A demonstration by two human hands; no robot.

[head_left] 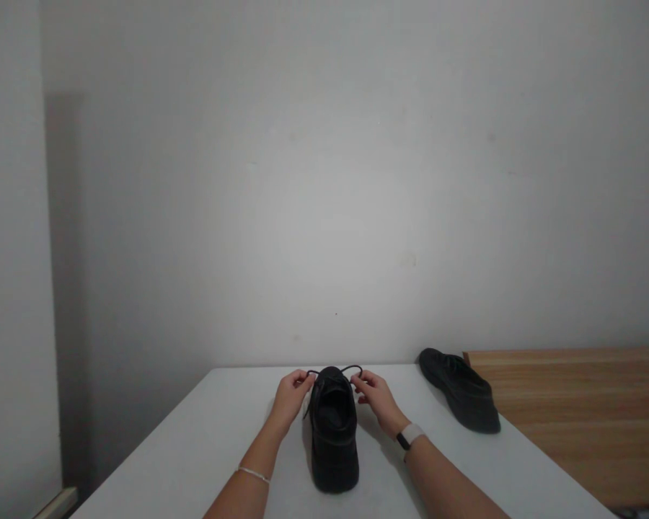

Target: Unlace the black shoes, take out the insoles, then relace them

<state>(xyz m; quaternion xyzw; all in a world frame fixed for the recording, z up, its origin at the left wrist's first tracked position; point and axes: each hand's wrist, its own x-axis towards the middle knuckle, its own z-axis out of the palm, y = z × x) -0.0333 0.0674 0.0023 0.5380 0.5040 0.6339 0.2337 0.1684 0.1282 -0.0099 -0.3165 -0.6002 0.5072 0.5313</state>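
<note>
A black lace-up shoe [334, 454] stands upright on the white table, its heel towards me and its toe towards the wall. My left hand [293, 393] is at the shoe's left side, with thumb and fingers pinched on one end of the black shoelace [351, 367]. On the other side, my right hand [376, 395] pinches the lace too, and a thin loop arches above those fingers. Both hands are level with the front of the shoe's opening. The lacing over the tongue is mostly hidden from this angle.
A second black shoe [462, 393] lies near the right edge of the white table [205, 440]. Beyond that edge is a wood-grained board [584, 418]. A grey-white wall [324, 180] rises directly behind the table.
</note>
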